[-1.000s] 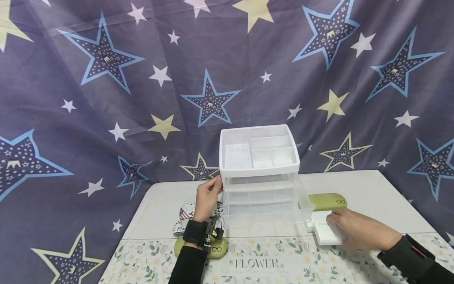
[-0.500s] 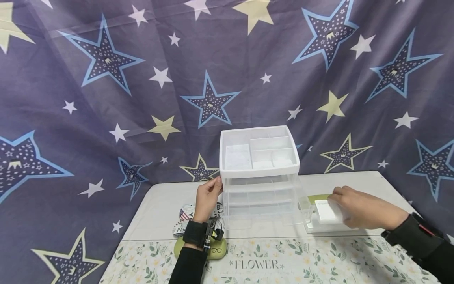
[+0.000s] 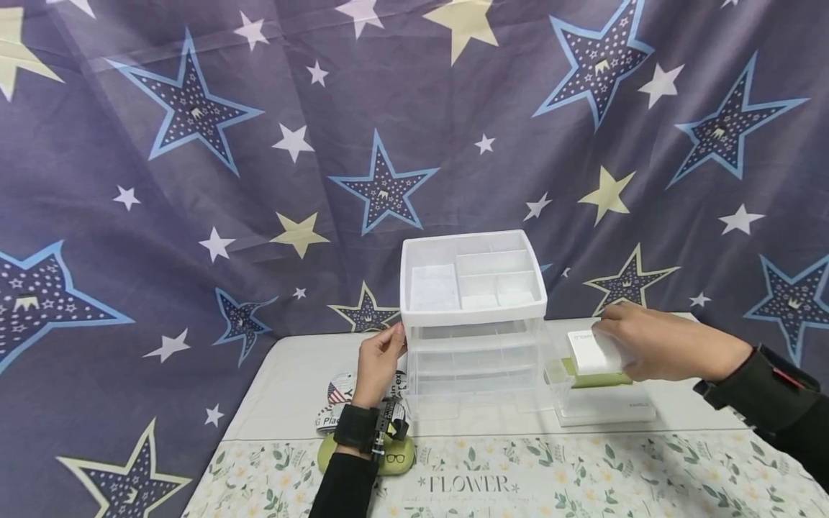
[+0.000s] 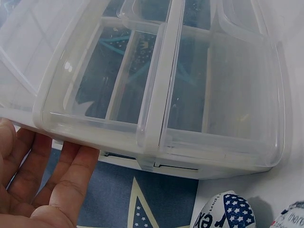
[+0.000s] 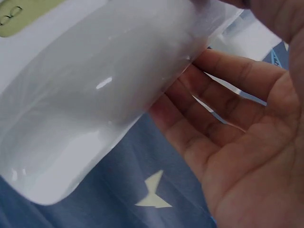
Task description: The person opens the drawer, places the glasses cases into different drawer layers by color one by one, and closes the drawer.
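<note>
A clear plastic drawer unit with a white, divided top tray stands mid-table in the head view. Its lower clear section juts out toward the front. My left hand grips the unit's left side just under the top rim; in the left wrist view its fingers reach behind the frame edge. At the right, my right hand holds a glossy white box with small lettering, raised above the table. Below that box is a green glasses case, partly hidden by it. A similar white box lies flat in front.
Left of the unit, behind my left wrist, are printed packages with text and a flag pattern. Another green glasses case lies under my left forearm. A floral cloth covers the table front; a starry curtain hangs behind.
My right hand has lifted the white box up and away from me, from beside the lower white box to above the green glasses case. The left hand has stayed at the unit's side.
</note>
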Motion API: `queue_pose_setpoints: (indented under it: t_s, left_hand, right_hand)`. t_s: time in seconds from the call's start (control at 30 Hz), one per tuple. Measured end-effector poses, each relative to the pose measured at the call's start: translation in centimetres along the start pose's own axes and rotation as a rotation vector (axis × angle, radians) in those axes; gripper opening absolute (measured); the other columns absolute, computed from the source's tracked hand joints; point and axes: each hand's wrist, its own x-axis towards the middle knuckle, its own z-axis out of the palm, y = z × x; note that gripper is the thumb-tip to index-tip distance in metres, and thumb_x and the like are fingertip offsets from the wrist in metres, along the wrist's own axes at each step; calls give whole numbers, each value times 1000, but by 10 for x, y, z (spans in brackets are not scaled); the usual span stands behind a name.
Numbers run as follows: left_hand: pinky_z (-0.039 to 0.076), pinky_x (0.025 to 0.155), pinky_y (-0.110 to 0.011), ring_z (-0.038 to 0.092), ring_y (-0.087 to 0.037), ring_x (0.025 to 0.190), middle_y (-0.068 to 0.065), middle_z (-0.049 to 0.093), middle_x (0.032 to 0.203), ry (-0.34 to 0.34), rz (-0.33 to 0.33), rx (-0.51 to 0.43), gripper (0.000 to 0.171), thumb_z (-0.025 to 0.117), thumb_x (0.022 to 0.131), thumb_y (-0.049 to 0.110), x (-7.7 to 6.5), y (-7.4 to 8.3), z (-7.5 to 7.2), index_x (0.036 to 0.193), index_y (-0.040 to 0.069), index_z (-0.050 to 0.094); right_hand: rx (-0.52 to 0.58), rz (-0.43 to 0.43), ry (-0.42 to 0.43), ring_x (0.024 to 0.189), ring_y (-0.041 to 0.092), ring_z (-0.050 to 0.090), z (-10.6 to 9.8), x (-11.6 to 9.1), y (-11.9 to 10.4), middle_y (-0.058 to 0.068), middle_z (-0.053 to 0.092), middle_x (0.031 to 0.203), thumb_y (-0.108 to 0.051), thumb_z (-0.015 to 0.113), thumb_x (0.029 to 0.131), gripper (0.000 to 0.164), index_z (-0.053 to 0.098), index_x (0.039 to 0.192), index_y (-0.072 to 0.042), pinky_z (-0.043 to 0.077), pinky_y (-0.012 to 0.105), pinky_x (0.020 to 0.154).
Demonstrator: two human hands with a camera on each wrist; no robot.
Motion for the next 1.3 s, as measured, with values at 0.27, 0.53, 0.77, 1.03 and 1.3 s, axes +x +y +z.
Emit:
queue_pose_setpoints:
  t_s: [0.27,0.53,0.77,1.03,1.3]
  left_hand:
    - [59,93,-27,69,-33,114,-20,67,131,-3,17,2,40,61,104,31,-1,-1,0,131,1,67]
    - [59,95,-30,68,-34,115,-22,66,131,-3,21,-21,37,62,104,27,-2,1,0,129,0,68]
    - [59,96,-34,69,-33,115,-20,67,131,1,16,-10,38,62,104,30,-2,1,-1,130,2,68]
    - [59,93,-26,69,-32,114,-21,67,131,0,13,-2,43,62,104,33,-2,1,-1,131,0,67]
    - [59,93,-26,70,-34,113,-22,67,130,6,4,-3,43,62,104,32,-2,1,-1,131,-1,66]
  right_hand:
    - [28,14,-13,86,14,55,-24,13,-3,0,59,101,-8,94,63,55,71,113,-7,56,33,67]
    - [10,-28,18,90,15,55,-37,25,-6,2,60,104,-10,93,66,56,70,117,-6,56,34,70]
    - [25,-47,19,87,14,52,-46,40,-16,-1,58,99,-9,91,68,52,71,115,-9,55,33,69]
    - [26,-87,27,87,16,53,-49,63,-30,2,60,101,-9,90,68,52,71,116,-6,55,31,68]
    - [34,-154,8,88,19,54,-43,88,-46,6,59,102,-10,88,72,50,70,117,-1,55,34,72]
